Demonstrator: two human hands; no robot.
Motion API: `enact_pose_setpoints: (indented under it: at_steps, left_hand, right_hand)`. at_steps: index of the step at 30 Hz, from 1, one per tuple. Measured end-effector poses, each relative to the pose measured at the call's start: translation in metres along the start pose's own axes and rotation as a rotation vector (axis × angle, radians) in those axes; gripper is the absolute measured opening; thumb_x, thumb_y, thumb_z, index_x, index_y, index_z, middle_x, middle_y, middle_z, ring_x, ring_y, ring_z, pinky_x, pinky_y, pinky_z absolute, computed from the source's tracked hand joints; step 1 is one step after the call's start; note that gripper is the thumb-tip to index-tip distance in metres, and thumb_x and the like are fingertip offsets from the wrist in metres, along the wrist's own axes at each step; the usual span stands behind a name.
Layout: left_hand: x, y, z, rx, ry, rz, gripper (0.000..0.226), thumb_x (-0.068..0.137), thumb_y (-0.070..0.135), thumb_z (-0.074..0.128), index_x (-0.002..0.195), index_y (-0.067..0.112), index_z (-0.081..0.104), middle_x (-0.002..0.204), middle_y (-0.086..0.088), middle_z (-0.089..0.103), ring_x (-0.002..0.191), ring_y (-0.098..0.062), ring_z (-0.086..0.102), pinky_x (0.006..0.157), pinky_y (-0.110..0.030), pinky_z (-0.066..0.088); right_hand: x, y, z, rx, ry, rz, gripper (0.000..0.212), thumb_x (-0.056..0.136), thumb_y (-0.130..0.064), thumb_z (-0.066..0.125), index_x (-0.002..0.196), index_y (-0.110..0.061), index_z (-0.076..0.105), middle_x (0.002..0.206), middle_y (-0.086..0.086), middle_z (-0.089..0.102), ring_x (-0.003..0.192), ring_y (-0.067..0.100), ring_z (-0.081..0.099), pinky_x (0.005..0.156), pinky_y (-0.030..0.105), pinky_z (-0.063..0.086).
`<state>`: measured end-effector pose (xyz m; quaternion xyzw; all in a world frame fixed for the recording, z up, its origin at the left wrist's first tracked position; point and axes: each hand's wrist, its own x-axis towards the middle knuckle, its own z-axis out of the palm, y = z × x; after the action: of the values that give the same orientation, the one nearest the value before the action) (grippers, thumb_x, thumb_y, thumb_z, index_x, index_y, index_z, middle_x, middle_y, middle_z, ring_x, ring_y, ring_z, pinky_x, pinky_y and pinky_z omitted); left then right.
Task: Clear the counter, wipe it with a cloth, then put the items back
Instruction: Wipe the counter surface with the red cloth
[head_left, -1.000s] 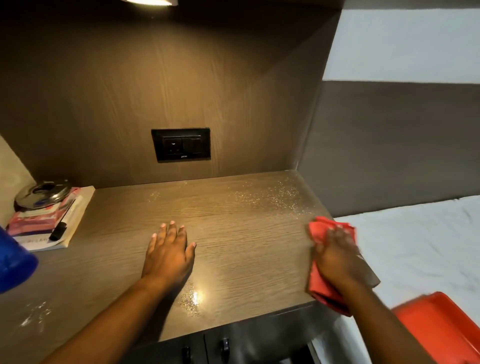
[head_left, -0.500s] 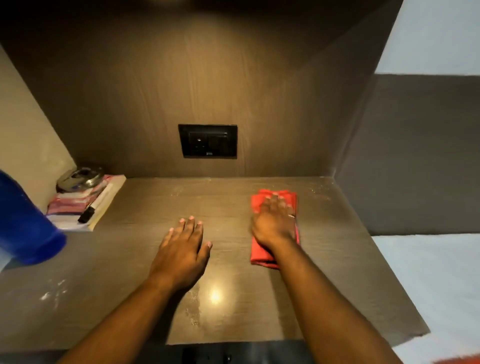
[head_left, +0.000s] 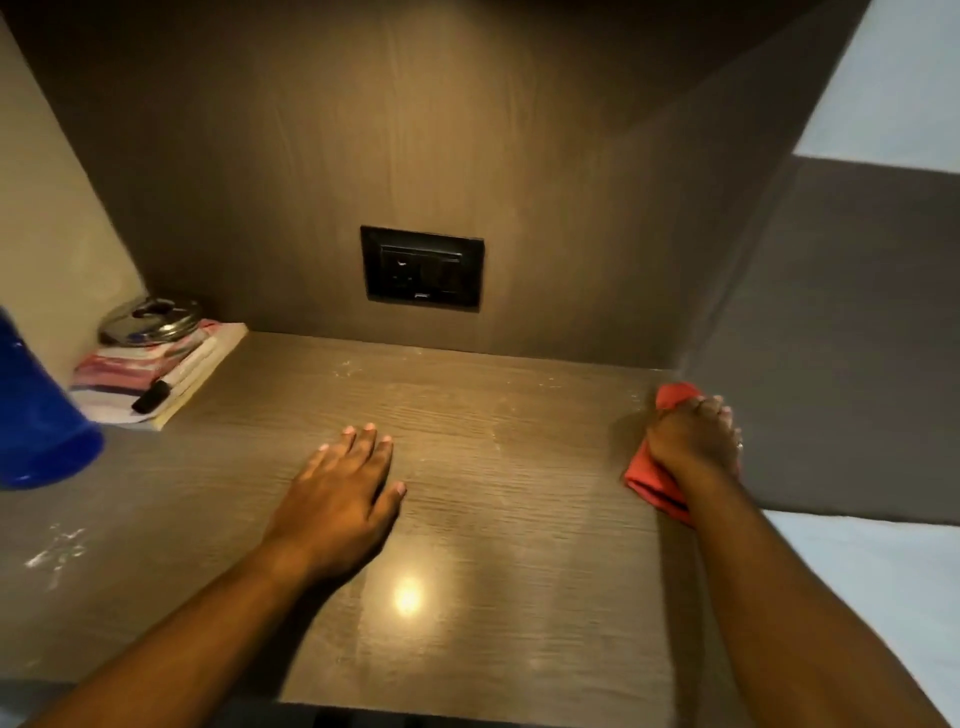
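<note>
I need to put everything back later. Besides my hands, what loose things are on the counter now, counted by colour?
Red: 1, cloth
Blue: 1, cup
Silver: 1, lid
Black: 1, marker
Pale: 1, stack of books
Total: 5

Surface: runs from the left wall to the right edge, with the back panel behind it.
Socket: on the back panel, above the surface's middle.
Books: back left corner of the surface.
Lid: on top of the books.
Marker: on the books' near end.
Cup: far left, nearer than the books.
Left hand: flat on the surface's middle.
Cloth: right edge, near the back corner, under the right hand.
Bed: right of the surface.
</note>
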<state>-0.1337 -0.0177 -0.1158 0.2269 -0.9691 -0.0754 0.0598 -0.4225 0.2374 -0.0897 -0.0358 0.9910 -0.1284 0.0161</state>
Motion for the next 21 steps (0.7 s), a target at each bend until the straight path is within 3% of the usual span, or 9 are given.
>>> enact_pose_setpoints:
  at_steps: [4,7,10,14,17,21]
  left_hand:
    - [0.005,-0.001,0.003,0.024,0.003,0.014,0.069,0.092,0.060,0.012,0.152,0.026,0.013,0.161,0.000,0.010,0.148,-0.017,0.004,0.118,-0.036,0.003]
    - [0.004,-0.006,0.008,0.021,0.015,0.022,0.070,0.091,0.061,0.010,0.151,0.025,0.014,0.161,0.000,0.010,0.148,-0.016,0.004,0.119,-0.036,0.003]
    - [0.001,-0.007,0.010,0.013,0.027,0.021,0.071,0.090,0.062,0.009,0.152,0.027,0.013,0.161,0.001,0.009,0.148,-0.014,0.003,0.118,-0.035,0.003]
    - [0.002,-0.007,0.008,-0.004,0.025,0.021,0.071,0.090,0.063,0.008,0.152,0.028,0.011,0.161,0.003,0.006,0.147,-0.011,0.000,0.118,-0.033,0.002]
    - [0.000,-0.006,0.006,-0.024,0.020,0.022,0.070,0.090,0.063,0.007,0.151,0.029,0.007,0.161,0.005,0.003,0.146,-0.008,-0.004,0.116,-0.031,-0.001]
    - [0.001,-0.005,0.006,-0.013,0.024,0.020,0.071,0.089,0.064,0.004,0.151,0.030,0.006,0.161,0.006,0.001,0.145,-0.007,-0.006,0.115,-0.030,-0.005]
  right_hand:
    - [0.013,-0.066,0.016,-0.030,-0.025,-0.047,0.071,0.094,-0.034,0.038,0.151,0.000,0.013,0.160,0.021,0.011,0.148,0.037,0.012,0.120,0.045,0.008]
    - [-0.030,-0.133,0.043,-0.069,-0.098,-0.305,0.067,0.096,-0.033,0.039,0.151,-0.001,0.017,0.161,0.020,0.012,0.148,0.035,0.015,0.120,0.045,0.011]
    - [-0.078,-0.182,0.063,-0.076,-0.187,-0.665,0.069,0.095,-0.041,0.030,0.153,-0.007,0.016,0.163,0.013,0.006,0.150,0.029,0.007,0.122,0.042,0.006]
    - [-0.066,-0.153,0.058,-0.125,-0.211,-0.887,0.067,0.097,-0.045,0.025,0.154,-0.013,0.012,0.164,0.006,0.003,0.151,0.022,0.002,0.121,0.039,0.002]
    - [-0.012,-0.080,0.036,-0.117,-0.174,-0.740,0.064,0.100,-0.044,0.027,0.154,-0.011,0.016,0.163,0.009,0.008,0.150,0.023,0.009,0.122,0.043,0.011]
    - [0.051,0.019,0.006,-0.008,-0.011,-0.348,0.058,0.097,-0.038,0.032,0.136,0.003,0.044,0.140,0.031,0.045,0.129,0.042,0.044,0.110,0.049,0.033]
